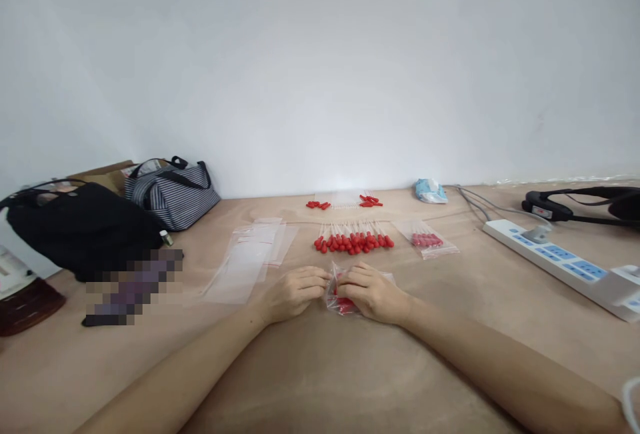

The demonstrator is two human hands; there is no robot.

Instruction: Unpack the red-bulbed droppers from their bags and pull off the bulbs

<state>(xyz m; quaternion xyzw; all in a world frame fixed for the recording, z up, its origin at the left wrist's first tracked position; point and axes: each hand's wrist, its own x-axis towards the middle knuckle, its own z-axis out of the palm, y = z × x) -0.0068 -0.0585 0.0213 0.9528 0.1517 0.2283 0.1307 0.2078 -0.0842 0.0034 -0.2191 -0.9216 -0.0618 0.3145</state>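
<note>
A small clear zip bag (342,307) with red-ended pieces inside lies on the table between my hands. My left hand (296,294) pinches its left edge with bent fingers. Over the bag's right part, my right hand (376,294) is closed on the plastic and hides some of the contents. Just beyond my hands lies a row of thin pale sticks with red rounded tips (354,242). To their right is a filled zip bag (427,241) holding several similar sticks. A fanned stack of flat clear zip bags (245,261) lies beyond my left hand.
Small red pieces (319,205) and more red pieces (370,201) lie near the wall. A blue-and-white soft packet (430,191) sits behind. A power strip (560,261) and black headset-like item (550,206) are right; a striped bag (175,194) and black bag (90,227) left.
</note>
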